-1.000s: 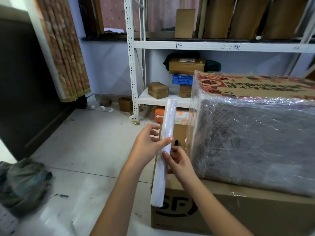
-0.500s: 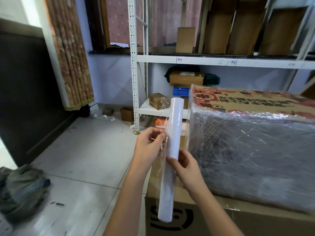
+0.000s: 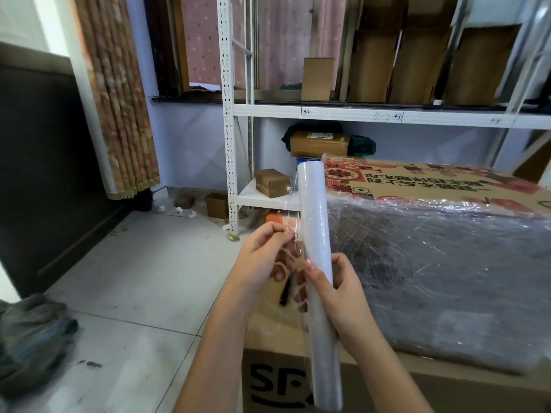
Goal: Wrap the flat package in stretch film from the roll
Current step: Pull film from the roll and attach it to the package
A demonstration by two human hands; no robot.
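Observation:
A white roll of stretch film (image 3: 316, 222) stands nearly upright in front of me, at the package's left end. My right hand (image 3: 343, 296) grips the roll around its middle. My left hand (image 3: 265, 257) pinches the loose clear film edge (image 3: 290, 234) just left of the roll. The flat package (image 3: 441, 263) stands on its long edge to the right, its dark side covered in wrinkled film and its printed cardboard top edge bare. It rests on a brown carton (image 3: 286, 383) with black letters.
A white metal shelf rack (image 3: 229, 120) with small cartons stands behind. A black pen-like item (image 3: 284, 293) lies on the carton top. Grey cloth (image 3: 29, 338) is heaped on the tiled floor at left. A curtain (image 3: 119, 99) hangs at back left.
The roll has risen and come upright. My left hand let go of the roll and now pulls a strip of film leftwards; my right hand shifted onto the roll's middle.

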